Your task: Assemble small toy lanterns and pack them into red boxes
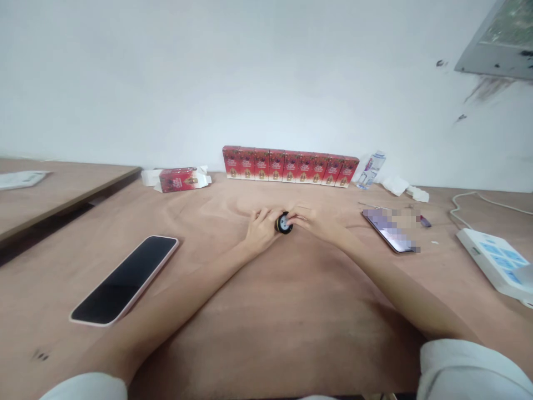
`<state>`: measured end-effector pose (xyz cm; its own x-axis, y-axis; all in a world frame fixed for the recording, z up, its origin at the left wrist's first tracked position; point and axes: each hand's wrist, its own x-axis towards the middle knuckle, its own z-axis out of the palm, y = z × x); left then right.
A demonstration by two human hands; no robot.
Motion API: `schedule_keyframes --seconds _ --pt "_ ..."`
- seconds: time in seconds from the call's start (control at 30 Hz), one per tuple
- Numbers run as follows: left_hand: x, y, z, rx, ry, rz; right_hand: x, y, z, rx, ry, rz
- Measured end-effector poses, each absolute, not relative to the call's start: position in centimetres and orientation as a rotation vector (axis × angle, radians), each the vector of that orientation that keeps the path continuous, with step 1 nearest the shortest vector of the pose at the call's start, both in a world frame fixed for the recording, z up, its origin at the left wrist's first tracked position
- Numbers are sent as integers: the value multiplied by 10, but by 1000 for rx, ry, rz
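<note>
Between my hands, over the middle of the table, is a small round black object (284, 228) with a whitish disc on the end facing me and a thin yellow line at its left edge. My left hand (263, 229) is closed around its left side. The fingers of my right hand (307, 218) are pressed together at its whitish face; whether they pinch something small there is too fine to see. Beyond my hands, a row of several red printed boxes (290, 166) stands against the wall. To their left lies a red box (180, 180) with its white flaps open.
A dark-screened phone (125, 280) lies at left, another phone (389, 230) at right. Behind that are a clear plastic package (370, 170) and crumpled white paper (395, 185). A white power strip (495, 261) with its cord occupies the far right. A second tabletop (62, 191) adjoins at left.
</note>
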<state>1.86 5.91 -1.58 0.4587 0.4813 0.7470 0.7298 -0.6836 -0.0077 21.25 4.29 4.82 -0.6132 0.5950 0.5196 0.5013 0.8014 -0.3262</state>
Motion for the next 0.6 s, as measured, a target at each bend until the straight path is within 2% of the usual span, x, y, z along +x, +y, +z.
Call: schedule_keyframes --seconds 0.43,0.6 --pt "17 58 -20 -2388 -977 -1081 210 40 48 -926 -2278 318" --pt "19 54 -15 -2396 -888 -1116 217 37 65 -1071 -2181 418"
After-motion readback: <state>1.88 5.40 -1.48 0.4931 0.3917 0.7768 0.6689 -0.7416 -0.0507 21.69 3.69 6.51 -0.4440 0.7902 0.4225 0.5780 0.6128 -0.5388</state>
